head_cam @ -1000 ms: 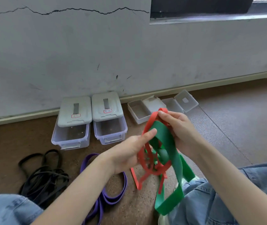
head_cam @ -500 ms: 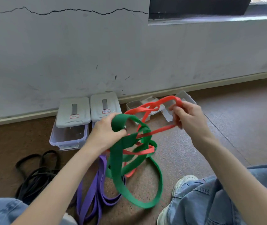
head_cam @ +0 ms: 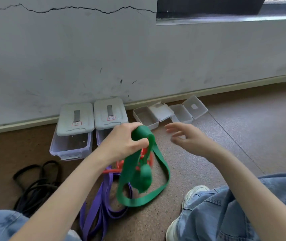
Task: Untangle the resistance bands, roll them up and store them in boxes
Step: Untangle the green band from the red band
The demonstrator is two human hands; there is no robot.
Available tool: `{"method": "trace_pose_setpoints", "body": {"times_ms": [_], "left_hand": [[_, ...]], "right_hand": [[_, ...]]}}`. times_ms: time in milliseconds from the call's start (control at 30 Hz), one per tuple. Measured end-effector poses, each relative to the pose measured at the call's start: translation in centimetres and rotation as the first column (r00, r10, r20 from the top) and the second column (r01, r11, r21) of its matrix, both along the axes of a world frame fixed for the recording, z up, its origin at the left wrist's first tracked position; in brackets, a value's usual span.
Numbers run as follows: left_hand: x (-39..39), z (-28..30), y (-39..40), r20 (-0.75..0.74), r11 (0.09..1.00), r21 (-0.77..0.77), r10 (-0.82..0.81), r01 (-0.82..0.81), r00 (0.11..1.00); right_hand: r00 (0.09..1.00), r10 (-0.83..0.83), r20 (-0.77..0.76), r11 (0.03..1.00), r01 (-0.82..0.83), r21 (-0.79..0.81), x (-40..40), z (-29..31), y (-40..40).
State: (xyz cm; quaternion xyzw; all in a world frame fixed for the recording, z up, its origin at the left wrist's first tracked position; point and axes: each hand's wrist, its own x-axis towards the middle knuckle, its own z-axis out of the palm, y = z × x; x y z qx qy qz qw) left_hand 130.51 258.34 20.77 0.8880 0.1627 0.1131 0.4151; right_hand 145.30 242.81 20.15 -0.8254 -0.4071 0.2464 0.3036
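Where the green band [head_cam: 145,173] hangs in long loops from its pinched top toward the floor, a red band [head_cam: 144,154] is still threaded through it. The left hand [head_cam: 123,143] grips that top fold. The right hand [head_cam: 187,136], fingers spread and empty, hovers just right of the tangle, nearer the open small boxes [head_cam: 145,117].

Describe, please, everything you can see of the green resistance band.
The green resistance band is a flat, wide, rubbery-looking loop. The left hand grips its bunched top above the floor; the rest hangs in twisted loops, still threaded with the red band. Its lowest curve hangs over the purple band. The right hand is off it.
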Motion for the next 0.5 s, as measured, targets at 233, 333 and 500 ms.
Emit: {"method": "trace_pose_setpoints", "body": {"times_ms": [233, 333, 500], "left_hand": [[-0.2, 3.7, 0.0, 0.278, 0.744, -0.659, 0.102, 0.112, 0.955], [-0.6, 4.8, -0.1, 0.349, 0.668, -0.715, 0.09, 0.203, 0.933], [-0.6, 4.9, -0.7, 0.374, 0.591, -0.772, 0.122, 0.235, 0.919]], "right_hand": [[0.942, 0.234, -0.24, 0.97, -0.242, -0.001, -2.5, -1.3, 1.3], [0.937, 0.204, -0.285, 0.978, -0.206, 0.022, -3.1, -2.2, 1.5], [0.962, 0.237, -0.133, 0.958, -0.254, -0.132, -4.1, -4.3, 1.4]]}}
